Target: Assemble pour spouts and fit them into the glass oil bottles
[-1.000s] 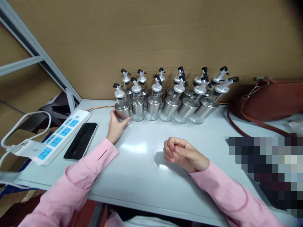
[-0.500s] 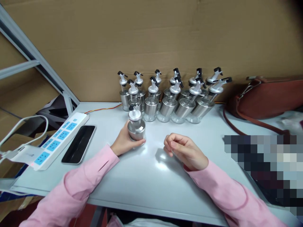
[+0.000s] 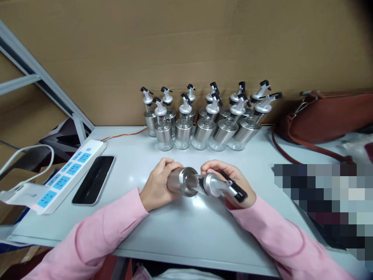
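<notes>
My left hand (image 3: 159, 184) is closed around the steel-sleeved body of a glass oil bottle (image 3: 176, 181). The bottle is tilted far over, with its clear neck and silver spout with a black lever pointing right, toward me. Behind that spout is my right hand (image 3: 237, 181), its fingers curled in beside the neck. The spout hides part of this hand, and I cannot tell whether it touches the bottle or has something small in it. Several like bottles (image 3: 204, 130) stand in two rows at the back of the table, all with spouts fitted.
A white power strip (image 3: 60, 186) with a plugged-in charger and a black phone (image 3: 93, 181) lie at the left. A brown handbag (image 3: 329, 120) sits at the right rear, its strap on the grey table (image 3: 175, 233). A cardboard wall (image 3: 175, 46) closes off the back.
The bottle in my left hand has come nearer and to the right, tipping from near upright to lying over, spout toward my right hand. My right hand has stayed about in place.
</notes>
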`<state>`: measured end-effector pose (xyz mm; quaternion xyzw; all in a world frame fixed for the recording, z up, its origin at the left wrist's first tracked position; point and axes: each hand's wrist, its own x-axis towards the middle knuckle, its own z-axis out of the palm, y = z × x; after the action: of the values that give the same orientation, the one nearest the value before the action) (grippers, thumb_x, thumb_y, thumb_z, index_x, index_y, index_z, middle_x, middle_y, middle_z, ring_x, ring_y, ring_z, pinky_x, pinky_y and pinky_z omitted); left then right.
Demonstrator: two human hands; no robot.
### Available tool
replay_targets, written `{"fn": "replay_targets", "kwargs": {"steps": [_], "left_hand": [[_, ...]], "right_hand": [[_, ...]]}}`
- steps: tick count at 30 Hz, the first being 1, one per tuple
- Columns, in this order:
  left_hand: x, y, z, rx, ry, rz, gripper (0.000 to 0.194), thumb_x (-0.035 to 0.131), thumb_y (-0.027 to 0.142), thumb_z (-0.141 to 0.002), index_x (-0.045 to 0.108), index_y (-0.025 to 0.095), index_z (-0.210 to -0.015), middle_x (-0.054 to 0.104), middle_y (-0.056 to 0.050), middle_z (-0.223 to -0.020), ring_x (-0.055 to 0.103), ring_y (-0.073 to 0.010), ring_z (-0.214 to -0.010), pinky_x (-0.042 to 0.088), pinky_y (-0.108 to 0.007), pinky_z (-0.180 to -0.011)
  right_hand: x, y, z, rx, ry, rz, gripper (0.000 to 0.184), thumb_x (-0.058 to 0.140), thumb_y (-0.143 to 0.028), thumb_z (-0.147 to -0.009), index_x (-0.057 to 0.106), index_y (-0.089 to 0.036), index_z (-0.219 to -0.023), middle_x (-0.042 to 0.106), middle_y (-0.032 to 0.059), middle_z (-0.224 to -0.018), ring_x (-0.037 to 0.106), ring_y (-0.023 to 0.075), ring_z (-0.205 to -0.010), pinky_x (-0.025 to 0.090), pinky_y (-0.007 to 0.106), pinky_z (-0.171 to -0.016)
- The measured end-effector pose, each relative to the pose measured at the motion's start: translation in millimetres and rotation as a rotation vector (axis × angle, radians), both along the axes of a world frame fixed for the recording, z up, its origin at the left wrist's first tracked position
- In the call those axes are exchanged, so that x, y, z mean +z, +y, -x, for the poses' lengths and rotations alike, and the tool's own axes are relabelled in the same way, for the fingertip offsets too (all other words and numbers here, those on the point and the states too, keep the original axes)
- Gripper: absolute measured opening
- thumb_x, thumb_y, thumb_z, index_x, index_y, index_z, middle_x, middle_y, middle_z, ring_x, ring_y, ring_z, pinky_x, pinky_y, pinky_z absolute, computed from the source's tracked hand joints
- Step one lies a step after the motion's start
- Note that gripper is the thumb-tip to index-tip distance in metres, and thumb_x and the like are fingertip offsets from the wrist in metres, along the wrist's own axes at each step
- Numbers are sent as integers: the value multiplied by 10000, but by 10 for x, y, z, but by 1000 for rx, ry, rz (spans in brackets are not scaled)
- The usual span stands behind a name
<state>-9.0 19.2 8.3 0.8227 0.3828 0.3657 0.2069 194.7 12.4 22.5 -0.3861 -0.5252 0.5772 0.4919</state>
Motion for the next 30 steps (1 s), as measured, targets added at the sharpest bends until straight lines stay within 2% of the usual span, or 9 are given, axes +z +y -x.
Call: {"fn": "replay_targets", "kwargs": {"steps": [3, 6, 9, 12, 17, 19, 21, 25, 30], "left_hand": [[-1, 16, 24, 47, 99, -118, 516, 669, 188, -621, 462, 210, -1092, 550, -75, -1076, 544, -221, -976, 436, -350, -830], [-20, 52, 65, 58, 176, -216, 469, 634, 172, -631, 469, 205, -1068, 626, -42, -962, 583, -211, -879, 416, -352, -804], [-25, 70, 92, 73, 202, -249, 472, 634, 177, -615, 475, 187, -1060, 641, -44, -947, 591, -208, -854, 412, -336, -788], [-16, 62, 94, 82, 222, -274, 484, 632, 182, -611, 470, 180, -1067, 641, -51, -957, 593, -207, -852, 410, -331, -788], [3, 47, 78, 83, 333, -315, 497, 549, 99, -622, 449, 182, -1102, 632, -54, -977, 588, -208, -901, 380, -349, -819], [10, 53, 75, 89, 381, -328, 499, 517, 73, -624, 449, 188, -1105, 627, -55, -991, 581, -212, -925, 366, -360, -834], [19, 65, 75, 102, 402, -339, 502, 491, 55, -622, 452, 192, -1104, 625, -56, -999, 577, -211, -936, 360, -361, -840], [50, 78, 85, 108, 423, -336, 484, 474, 56, -620, 469, 191, -1085, 632, -55, -981, 583, -209, -915, 361, -356, -828], [75, 69, 94, 20, 410, -347, 429, 539, 164, -631, 487, 167, -1057, 649, -51, -893, 593, -201, -780, 392, -332, -739]], "right_hand": [[21, -43, -10, -17, -114, -218, 328, 599, -479, -728, 594, -210, -915, 600, 51, -829, 567, 185, -735, 443, 303, -647], [28, -86, -16, -31, -216, -448, 356, 559, -434, -749, 527, -224, -1034, 540, 65, -943, 542, 191, -783, 435, 335, -702], [15, -101, -19, -46, -307, -527, 391, 581, -325, -718, 475, -228, -1082, 506, 62, -945, 517, 194, -808, 425, 339, -711], [19, -96, -21, -81, -364, -564, 437, 640, -334, -664, 479, -219, -1053, 515, 40, -870, 505, 176, -753, 422, 305, -665], [82, -133, -11, -116, -452, -495, 347, 647, -409, -664, 524, -188, -901, 545, -4, -689, 502, 120, -570, 400, 235, -530], [98, -154, -1, -151, -489, -434, 269, 614, -419, -688, 500, -187, -763, 501, -36, -567, 432, 90, -462, 342, 210, -446], [98, -167, 6, -169, -544, -406, 287, 575, -419, -719, 424, -195, -622, 407, -64, -467, 335, 68, -402, 279, 203, -405], [55, -171, 0, -122, -622, -380, 407, 415, -408, -839, 300, -197, -510, 287, -59, -438, 269, 68, -413, 233, 219, -420], [-19, -169, -31, -87, -467, -334, 470, 275, -417, -906, 322, -187, -498, 306, -42, -453, 292, 78, -428, 241, 242, -461]]}}
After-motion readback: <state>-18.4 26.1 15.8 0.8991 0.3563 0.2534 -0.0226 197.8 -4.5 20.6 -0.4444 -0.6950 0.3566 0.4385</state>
